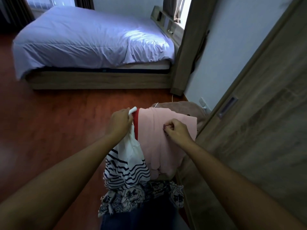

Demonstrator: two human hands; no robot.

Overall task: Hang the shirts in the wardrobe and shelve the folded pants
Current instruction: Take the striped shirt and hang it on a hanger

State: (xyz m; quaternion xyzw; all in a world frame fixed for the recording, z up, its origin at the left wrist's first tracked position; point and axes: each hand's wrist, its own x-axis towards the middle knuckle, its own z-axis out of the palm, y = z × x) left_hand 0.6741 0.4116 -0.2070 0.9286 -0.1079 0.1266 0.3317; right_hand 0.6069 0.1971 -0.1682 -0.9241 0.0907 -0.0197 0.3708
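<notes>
Right grip (176,130) pinching soft pink shirt (159,146)

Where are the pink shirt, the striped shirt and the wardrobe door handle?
pink shirt (167,143), head view, middle of its hanging front.
striped shirt (126,171), head view, striped lower part.
wardrobe door handle (228,107), head view, centre of the recessed pull.

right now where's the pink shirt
In the head view it hangs lower centre, pinched by the right hand, with the red garment and the left hand to its left and the wardrobe door to its right.
</notes>
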